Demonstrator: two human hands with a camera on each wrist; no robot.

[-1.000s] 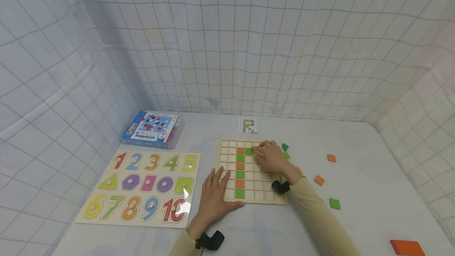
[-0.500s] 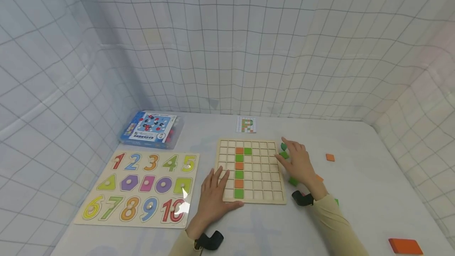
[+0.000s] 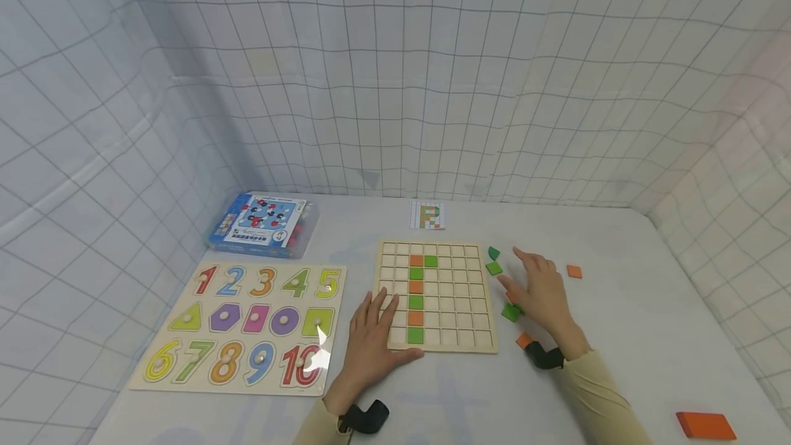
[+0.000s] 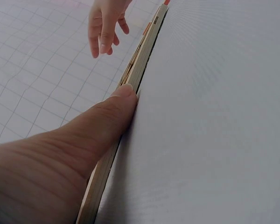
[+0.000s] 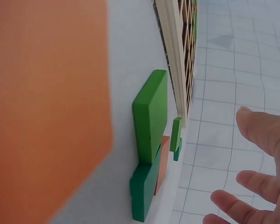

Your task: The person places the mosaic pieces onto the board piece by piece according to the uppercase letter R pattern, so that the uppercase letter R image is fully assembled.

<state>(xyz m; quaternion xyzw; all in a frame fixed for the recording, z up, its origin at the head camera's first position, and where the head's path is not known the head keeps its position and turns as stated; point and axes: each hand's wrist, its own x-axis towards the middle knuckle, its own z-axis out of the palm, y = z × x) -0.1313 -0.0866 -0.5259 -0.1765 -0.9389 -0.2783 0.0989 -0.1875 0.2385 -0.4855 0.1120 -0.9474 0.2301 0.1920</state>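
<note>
A wooden grid board lies at the middle of the table. Orange and green square tiles fill a column of its cells, and one green tile sits beside the top one. My left hand rests on the board's near left corner with fingers spread; its thumb lies along the front edge. To the right of the board, my right hand hovers with fingers apart and nothing in them. Below and beside it are loose green tiles, a dark green piece and an orange tile.
A small pattern card lies behind the board. On the left are a number-and-shape peg puzzle and a blue-labelled plastic box. An orange tile lies far right, an orange block at the near right.
My right hand has left the green tile at the board's top row and moved right, over the loose tiles. My left hand has stayed on the board.
</note>
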